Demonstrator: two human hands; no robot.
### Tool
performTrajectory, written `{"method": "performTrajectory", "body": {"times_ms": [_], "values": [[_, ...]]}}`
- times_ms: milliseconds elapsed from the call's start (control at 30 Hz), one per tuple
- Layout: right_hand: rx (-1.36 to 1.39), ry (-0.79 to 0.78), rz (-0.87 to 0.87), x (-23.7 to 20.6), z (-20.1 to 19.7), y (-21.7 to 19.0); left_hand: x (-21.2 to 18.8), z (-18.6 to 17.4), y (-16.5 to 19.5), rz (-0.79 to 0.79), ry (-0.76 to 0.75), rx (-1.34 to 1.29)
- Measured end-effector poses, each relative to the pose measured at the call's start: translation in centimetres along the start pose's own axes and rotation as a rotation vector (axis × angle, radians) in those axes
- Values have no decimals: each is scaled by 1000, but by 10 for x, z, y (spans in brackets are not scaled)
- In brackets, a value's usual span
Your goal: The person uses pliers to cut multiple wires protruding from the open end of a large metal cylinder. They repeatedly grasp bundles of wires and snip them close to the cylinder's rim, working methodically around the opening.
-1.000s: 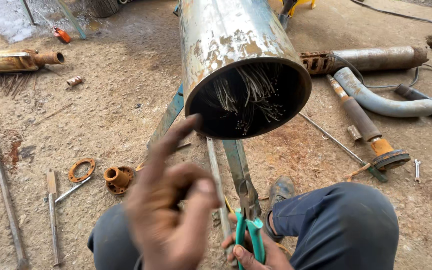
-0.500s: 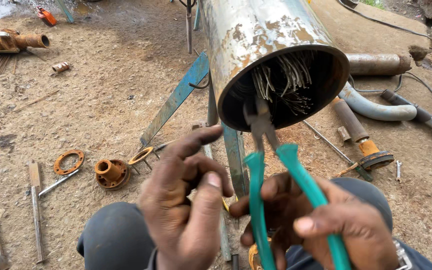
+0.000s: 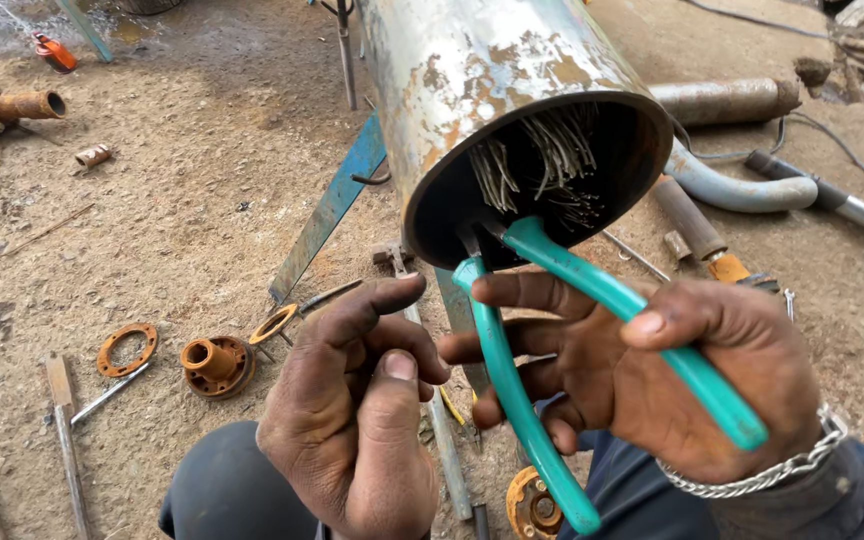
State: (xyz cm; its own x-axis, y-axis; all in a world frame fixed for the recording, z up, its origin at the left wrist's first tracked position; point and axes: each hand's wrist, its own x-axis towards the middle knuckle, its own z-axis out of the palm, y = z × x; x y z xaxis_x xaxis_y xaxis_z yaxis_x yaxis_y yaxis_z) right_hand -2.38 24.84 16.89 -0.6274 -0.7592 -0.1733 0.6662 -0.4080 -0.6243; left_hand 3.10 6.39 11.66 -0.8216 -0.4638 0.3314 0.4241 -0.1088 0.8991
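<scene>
Our right hand grips the green-handled pliers, their nose reaching into the near open end of the rusty metal cylinder among the wires. Our left hand, loosely curled and holding nothing, hovers just left of the pliers.

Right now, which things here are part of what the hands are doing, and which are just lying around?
In use:
right hand
pliers
cylinder
wires
left hand, bare, beside the pliers

Lying about:
rusty flange
ring gasket
grey hose
blue bar
</scene>
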Motion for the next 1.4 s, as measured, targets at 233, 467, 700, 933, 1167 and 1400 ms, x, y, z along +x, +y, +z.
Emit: {"method": "performTrajectory", "body": {"times_ms": [233,467,700,933,1167,1400], "values": [[19,69,-35,-9,-22,-8,-2,12,-10,71,-82,-57],[-493,415,-293,16,-68,91,-7,12,-16,37,-22,-47],[-469,383,-441,20,-92,134,8,-2,-12,-141,-354,107],[-53,656,-306,17,-78,119,8,8,-20,-393,-457,-211],[-380,352,-437,1,-110,157,26,37,-9,-426,-466,-342],[-259,545,-247,-43,-156,190,38,40,1,-398,-662,-1270]]}}
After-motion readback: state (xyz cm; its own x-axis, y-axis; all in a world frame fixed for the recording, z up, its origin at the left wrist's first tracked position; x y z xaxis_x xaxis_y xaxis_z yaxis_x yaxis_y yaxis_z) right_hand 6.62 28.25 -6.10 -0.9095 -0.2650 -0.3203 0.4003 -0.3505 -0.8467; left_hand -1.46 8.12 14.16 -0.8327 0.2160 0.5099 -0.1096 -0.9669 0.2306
